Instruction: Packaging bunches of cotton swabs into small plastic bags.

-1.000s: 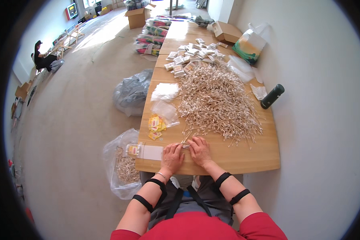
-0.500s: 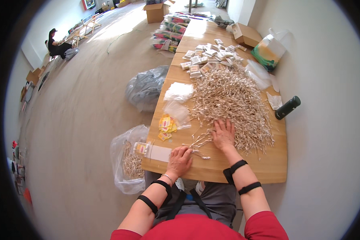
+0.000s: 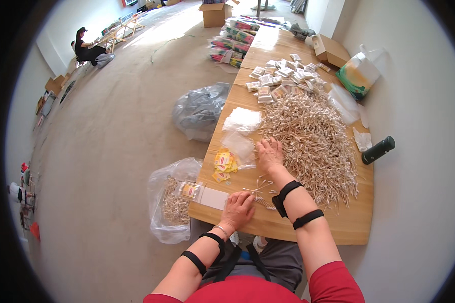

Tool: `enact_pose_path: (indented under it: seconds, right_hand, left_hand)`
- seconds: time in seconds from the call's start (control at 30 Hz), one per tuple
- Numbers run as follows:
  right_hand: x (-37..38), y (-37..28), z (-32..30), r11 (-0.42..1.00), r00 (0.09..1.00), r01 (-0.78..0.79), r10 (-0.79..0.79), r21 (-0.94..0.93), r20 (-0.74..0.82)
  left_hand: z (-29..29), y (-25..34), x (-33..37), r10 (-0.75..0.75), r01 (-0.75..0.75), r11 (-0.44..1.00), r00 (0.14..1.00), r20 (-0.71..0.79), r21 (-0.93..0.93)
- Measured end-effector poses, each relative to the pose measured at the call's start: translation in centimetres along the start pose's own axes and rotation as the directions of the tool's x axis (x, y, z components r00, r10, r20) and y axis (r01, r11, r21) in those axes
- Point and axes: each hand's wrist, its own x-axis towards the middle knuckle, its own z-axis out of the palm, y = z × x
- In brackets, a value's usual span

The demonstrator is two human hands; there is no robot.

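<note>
A big heap of cotton swabs point(image 3: 313, 146) with pale sticks covers the middle of the table. At its left edge lies my right hand point(image 3: 271, 155), fingers apart, touching the swabs there. My left hand point(image 3: 237, 209) rests low near the table's front edge with fingers stretched out, beside a few loose swabs point(image 3: 260, 194). Left of it is a white strip point(image 3: 212, 198), and at that strip's far end a small clear pack of swabs point(image 3: 189, 190) with a yellow label sits at the table's left edge.
Yellow cards point(image 3: 224, 162), clear bags point(image 3: 241, 120) and many filled swab packs point(image 3: 283, 76) lie around the heap. A dark green bottle point(image 3: 378, 150) stands by the wall. A clear sack of swabs point(image 3: 174, 202) and a grey bag point(image 3: 199, 111) are on the floor. A person sits far left.
My right hand has moved left and farther away along the heap's edge. The left hand stays near the white strip. The whole view has shifted slightly.
</note>
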Motion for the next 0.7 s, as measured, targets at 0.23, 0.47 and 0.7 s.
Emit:
enact_pose_path:
  seconds: [0.23,0.47,0.7]
  right_hand:
    - [-3.0,2.1,-0.8,0.969,0.991,-0.093,0.069,0.229,0.113]
    - [-5.2,1.4,-3.3,0.995,0.987,-0.088,0.093,-0.042,0.129]
    - [0.7,-0.4,-0.8,0.964,0.941,-0.248,0.215,0.099,0.262]
  left_hand:
    - [-0.4,-0.2,-0.2,-0.011,0.010,1.000,1.000,-0.013,-0.011]
    - [-0.3,-0.5,-0.4,-0.021,0.021,1.000,1.000,-0.018,-0.010]
    - [0.0,-0.5,-0.5,-0.029,0.029,0.999,1.000,0.001,-0.021]
